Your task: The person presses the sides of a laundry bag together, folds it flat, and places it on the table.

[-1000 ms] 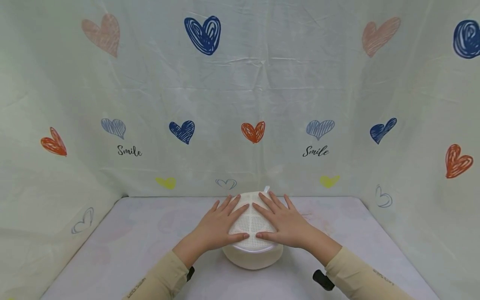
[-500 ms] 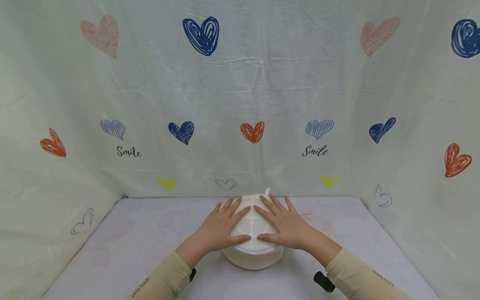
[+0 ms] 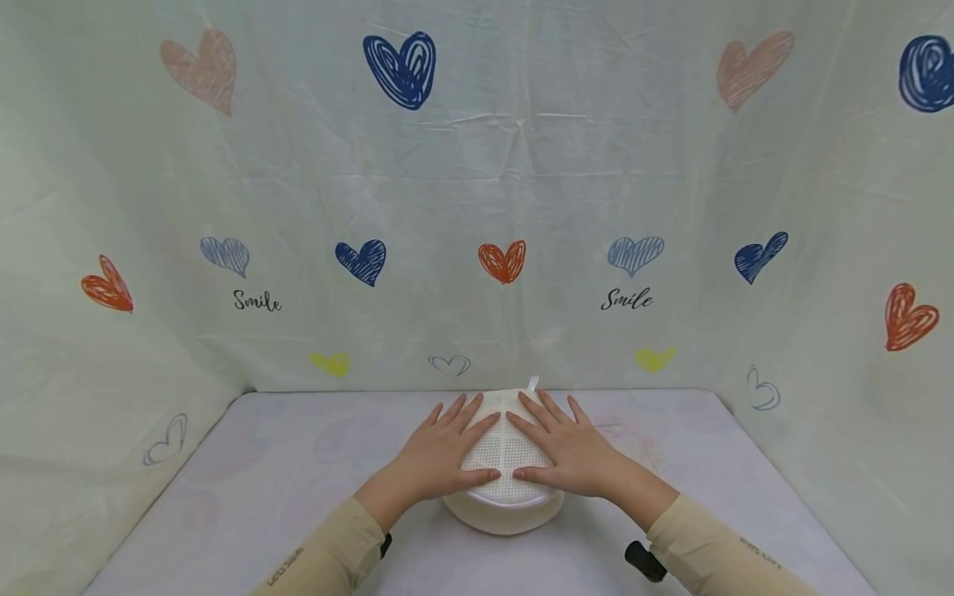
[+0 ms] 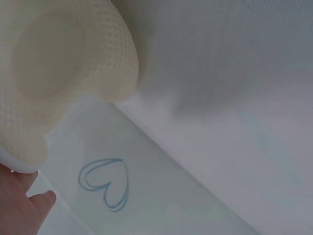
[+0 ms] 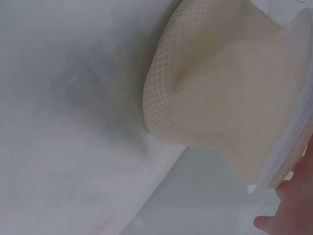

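Note:
A cream mesh laundry bag (image 3: 501, 454) with a white zip edge and a small white tab stands on the table, bulging out at its base. My left hand (image 3: 440, 451) lies spread on the left of its top. From the right, my right hand (image 3: 570, 451) rests on it too, fingers fanned and thumbs pointing at each other. In the left wrist view, the bag's rounded mesh side (image 4: 49, 58) shows above part of my left hand (image 4: 24, 208). The bag's side (image 5: 220, 98) looks creased in the right wrist view, beside my right hand (image 5: 296, 205). Its contents are hidden.
The pale, faintly patterned table (image 3: 261, 497) runs back to a white curtain (image 3: 507, 165) printed with hearts and the word Smile. This curtain also encloses the left and right sides. A black wrist device (image 3: 644, 561) sits under my right sleeve.
The top of the bag has sunk a little, and both hands have gone down with it, shifting slightly to the right. Their spread pose is the same.

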